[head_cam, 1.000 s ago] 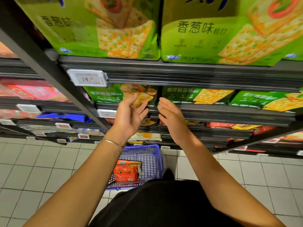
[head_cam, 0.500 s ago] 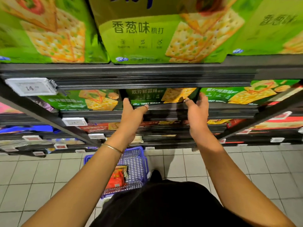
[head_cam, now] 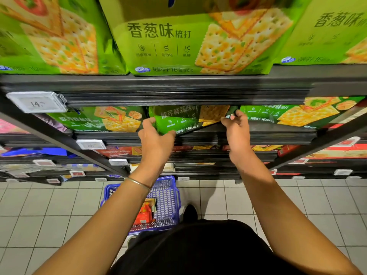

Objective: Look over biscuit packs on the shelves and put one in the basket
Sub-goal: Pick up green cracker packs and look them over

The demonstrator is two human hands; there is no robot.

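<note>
Left hand, right hand: gripping opposite ends of dark green plastic biscuit pack; blue plastic basket beneath left wrist.

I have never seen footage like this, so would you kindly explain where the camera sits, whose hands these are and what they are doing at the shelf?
There is no machine here: a person works with two bare hands. The single view comes from a wide-angle camera worn on the person's head, looking forward and down, so the arms reach in from below. The left hand grips the lower left corner of a dark green biscuit pack, and the right hand pinches its right edge. The pack is tilted on its shelf, between similar green packs. Large light green cracker packs stand on the shelf above. On the tiled floor stands a blue basket with a red pack inside.
</note>
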